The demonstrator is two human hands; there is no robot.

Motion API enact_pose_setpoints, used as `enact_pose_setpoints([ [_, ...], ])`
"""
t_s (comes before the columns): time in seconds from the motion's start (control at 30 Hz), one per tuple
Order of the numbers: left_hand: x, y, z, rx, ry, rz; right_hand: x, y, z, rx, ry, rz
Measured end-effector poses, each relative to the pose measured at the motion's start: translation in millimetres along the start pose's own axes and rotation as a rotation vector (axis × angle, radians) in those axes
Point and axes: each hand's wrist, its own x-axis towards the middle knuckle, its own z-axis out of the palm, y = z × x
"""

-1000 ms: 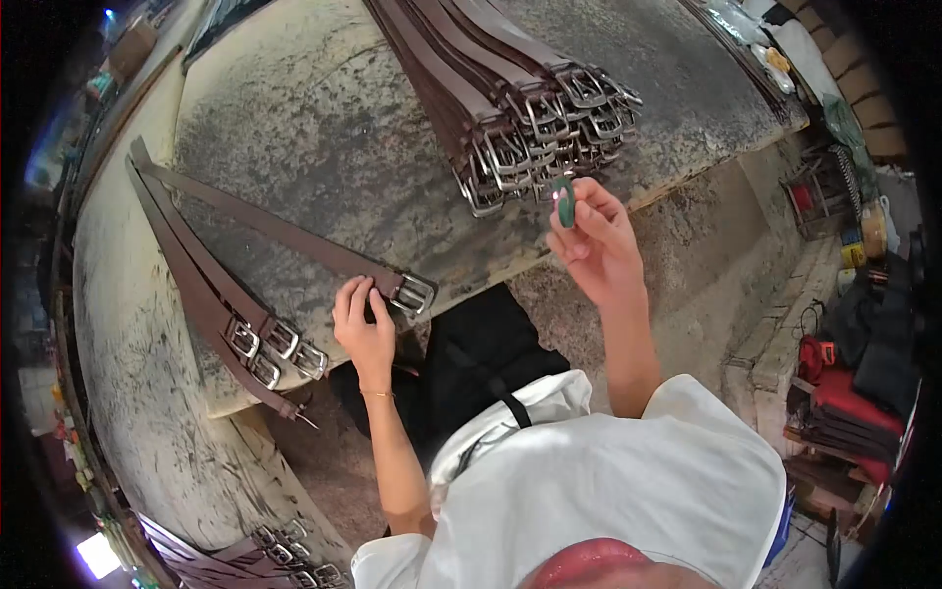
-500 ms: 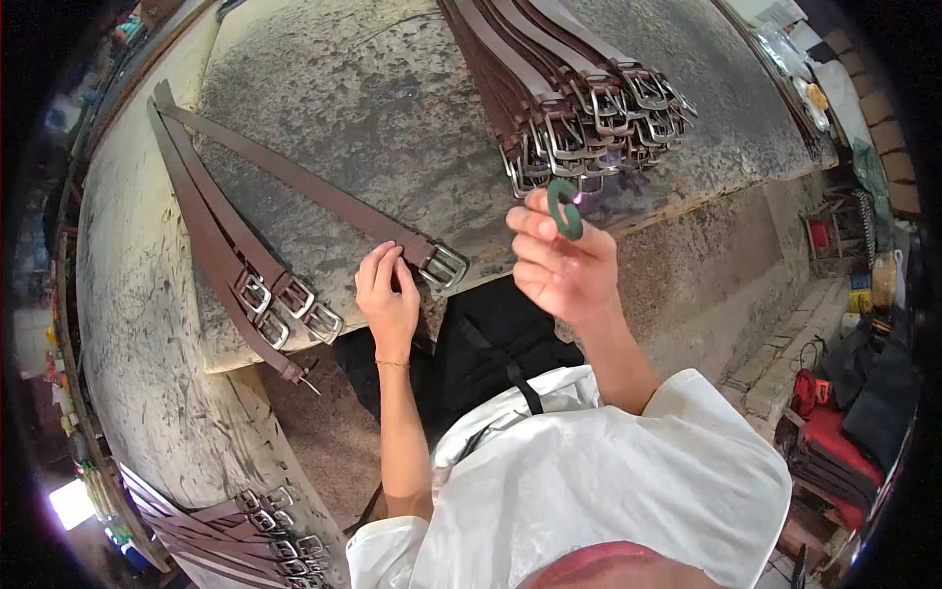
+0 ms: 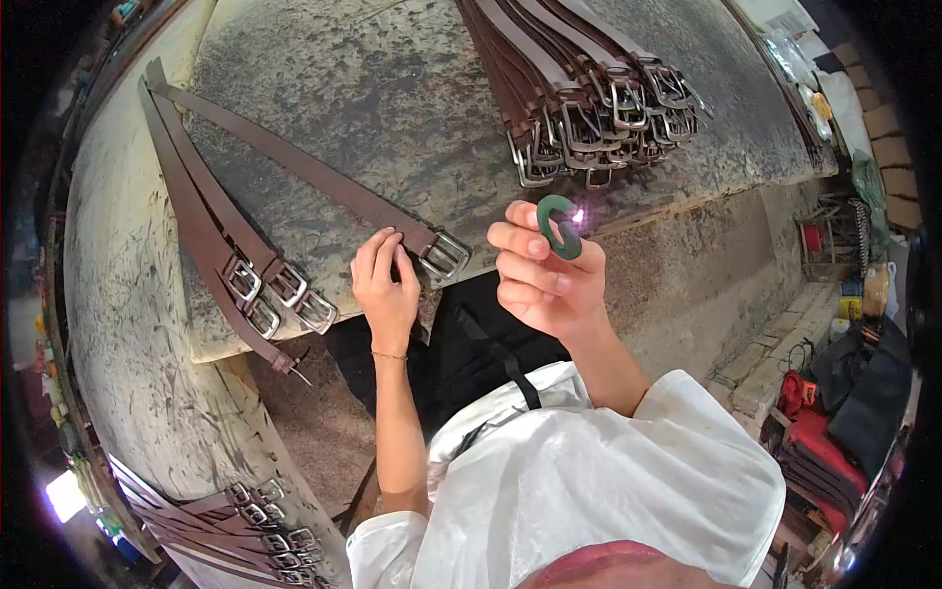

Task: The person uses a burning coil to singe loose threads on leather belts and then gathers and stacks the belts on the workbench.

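A single brown belt (image 3: 309, 169) lies across the worn table, its silver buckle (image 3: 446, 254) near the front edge. Beside that buckle my left hand (image 3: 386, 280) rests on the belt, fingers bent, thumb apart from them, holding nothing. My right hand (image 3: 548, 270) is raised in front of the table edge, its fingers closed on a green C-shaped piece (image 3: 557, 228). A small bright light shows at the right side of this piece. Several brown belts with buckles (image 3: 201, 211) lie to the left of the single belt.
A thick pile of buckled belts (image 3: 599, 108) lies at the table's far right. More belts (image 3: 235, 530) are at the lower left. On the right stand a red-topped seat (image 3: 824, 447) with dark items and a yellow can (image 3: 850, 298). The table's front edge (image 3: 677, 204) runs behind my right hand.
My right hand has moved left and lower with the green piece, which now shows its C shape. The view has shifted. My left hand remains by the buckle.
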Motion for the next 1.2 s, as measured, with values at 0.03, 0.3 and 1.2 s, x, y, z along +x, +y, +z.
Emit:
enact_pose_setpoints([
  [0.03,0.0,-0.3,0.0,0.0,-0.004,-0.002,0.0,0.0,-0.5,0.001,0.003,0.001],
  [0.3,-0.8,-0.8,0.6,0.009,0.002,0.001,-3.1,3.5,-1.8,0.075,0.084,0.031],
  [1.2,51.0,-16.2,-33.0,0.017,-0.008,-0.025,29.3,-11.8,-94.4,-0.285,0.405,-0.233],
])
